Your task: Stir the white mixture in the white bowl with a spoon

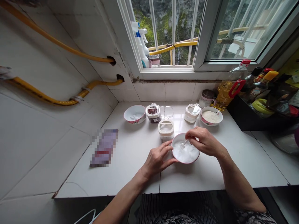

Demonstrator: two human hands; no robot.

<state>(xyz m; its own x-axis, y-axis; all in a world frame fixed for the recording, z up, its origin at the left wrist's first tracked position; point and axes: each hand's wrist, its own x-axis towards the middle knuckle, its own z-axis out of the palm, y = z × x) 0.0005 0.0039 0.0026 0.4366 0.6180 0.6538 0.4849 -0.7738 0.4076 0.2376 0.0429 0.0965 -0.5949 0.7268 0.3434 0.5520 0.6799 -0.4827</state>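
A bowl (189,159) holding white, grainy powder stands near the middle of the white tiled counter. My left hand (160,157) steadies it, fingers and thumb pressed around its left rim. Pinched in my right hand (202,140) is a small white spoon (184,144), its tip down in the powder. Just behind the bowl is a small clear container (166,130) with a white rim, its transparent lid (166,112) raised. A similar closed container (192,113) stands behind my right hand.
At the back are a floral bowl (135,114), a jar of dark red contents (153,113) and a bowl of pale powder (211,116). An oil bottle (225,90) and a black box of bottles (245,115) stand right. A blurred purple packet (104,147) lies left.
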